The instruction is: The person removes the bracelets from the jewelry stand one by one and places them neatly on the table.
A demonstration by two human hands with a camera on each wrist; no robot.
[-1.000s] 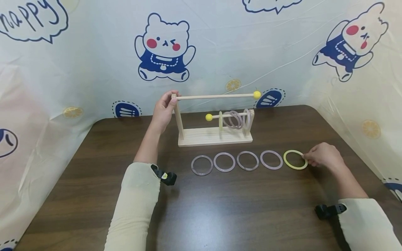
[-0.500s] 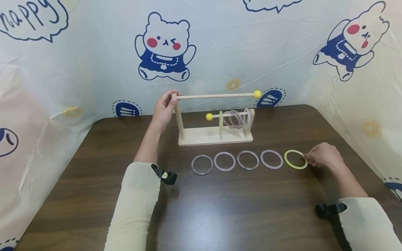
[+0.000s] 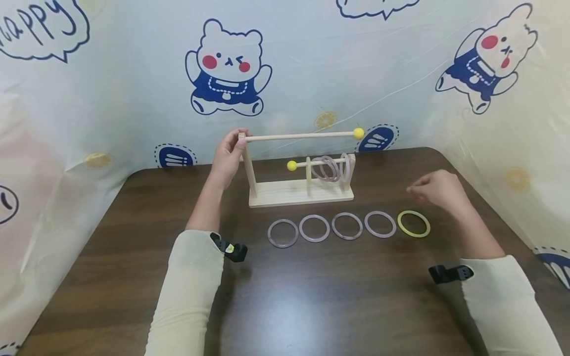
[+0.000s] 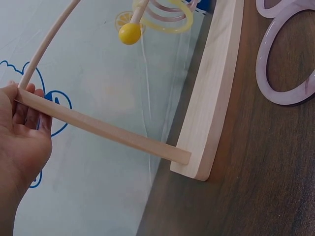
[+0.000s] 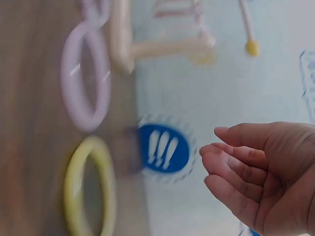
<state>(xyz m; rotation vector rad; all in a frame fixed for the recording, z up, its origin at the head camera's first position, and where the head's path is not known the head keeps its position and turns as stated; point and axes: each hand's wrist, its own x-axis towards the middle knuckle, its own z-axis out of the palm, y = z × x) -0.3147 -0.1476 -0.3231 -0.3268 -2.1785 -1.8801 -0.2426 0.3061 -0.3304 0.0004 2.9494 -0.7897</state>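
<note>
My left hand point(image 3: 227, 155) grips the top of the tall left post point(image 4: 103, 125) of a wooden ring stand point(image 3: 300, 194), thumb in front and fingers behind. A long upper rod point(image 3: 303, 136) with a yellow ball end runs right from that post. Several purple rings and one yellow ring point(image 3: 308, 170) hang on the shorter lower rod. My right hand point(image 3: 436, 190) is raised above the table behind a yellow ring point(image 3: 414, 224), apart from it. Its fingers point(image 5: 236, 167) are loosely bent, with a gap to the thumb and nothing held.
Several purple rings point(image 3: 380, 224) lie flat in a row left of the yellow ring, in front of the stand. The brown table point(image 3: 311, 296) ends at the back against a printed cloth point(image 3: 133, 99) with bear drawings.
My right hand has let go of the yellow ring on the table and has risen up and back from it. My left hand keeps its grip on the post.
</note>
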